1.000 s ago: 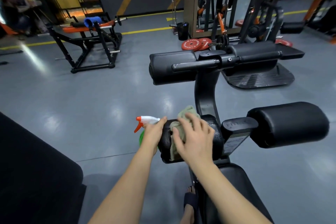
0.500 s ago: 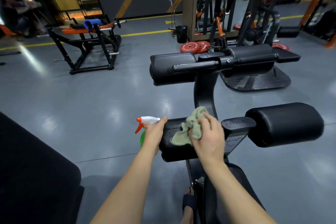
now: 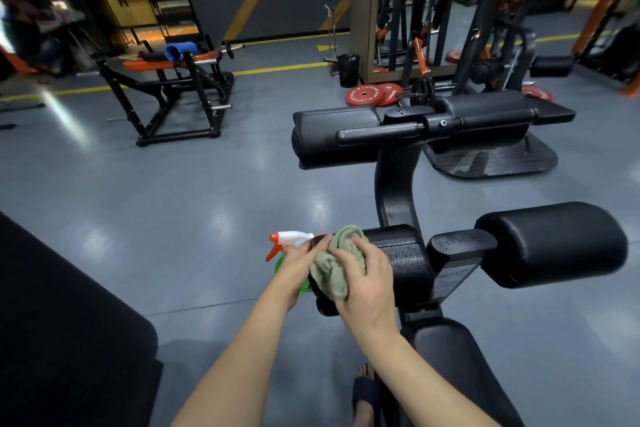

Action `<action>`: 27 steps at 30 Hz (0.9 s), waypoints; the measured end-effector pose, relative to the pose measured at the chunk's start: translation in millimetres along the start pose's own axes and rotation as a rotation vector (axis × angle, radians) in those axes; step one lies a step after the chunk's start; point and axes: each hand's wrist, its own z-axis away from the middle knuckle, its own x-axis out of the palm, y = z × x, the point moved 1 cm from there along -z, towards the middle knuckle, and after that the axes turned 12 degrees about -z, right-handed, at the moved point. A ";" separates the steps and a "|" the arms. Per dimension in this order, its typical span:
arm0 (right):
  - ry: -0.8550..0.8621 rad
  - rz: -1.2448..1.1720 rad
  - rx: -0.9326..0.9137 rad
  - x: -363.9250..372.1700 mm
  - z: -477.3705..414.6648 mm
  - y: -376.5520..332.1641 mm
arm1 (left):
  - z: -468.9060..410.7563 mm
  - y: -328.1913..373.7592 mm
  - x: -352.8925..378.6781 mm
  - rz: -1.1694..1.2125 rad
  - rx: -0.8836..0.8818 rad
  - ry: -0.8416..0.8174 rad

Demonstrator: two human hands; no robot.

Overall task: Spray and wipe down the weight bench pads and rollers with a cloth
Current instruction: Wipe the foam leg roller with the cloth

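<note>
The black seat pad [image 3: 457, 367] runs up from the bottom edge to an upright post carrying two lower rollers, the bare right roller [image 3: 554, 246] and the left roller [image 3: 398, 260]. On the outer end of that left roller the right hand [image 3: 367, 281] curls its fingers over the bunched green cloth [image 3: 339, 263], gripping it and pressing it against the padding. Just beside it, off the roller's end, the left hand [image 3: 298, 267] grips the spray bottle [image 3: 291, 239], nozzle pointing left.
</note>
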 end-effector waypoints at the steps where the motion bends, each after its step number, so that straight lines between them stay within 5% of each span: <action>1: -0.006 -0.002 -0.011 -4.7 -1.6 4.3 | 3.6 -3.5 -2.2 0.005 0.026 -0.056; 10: 0.332 0.077 0.415 -73.0 -40.8 73.6 | -1.9 -9.3 -2.9 0.063 -0.015 -0.098; 23: 0.021 0.079 -0.069 -10.6 -16.9 10.4 | -5.8 8.5 7.6 0.108 -0.189 0.011; 27: 0.208 0.194 0.150 -58.3 -46.0 61.0 | -4.0 8.3 8.1 0.152 -0.189 0.064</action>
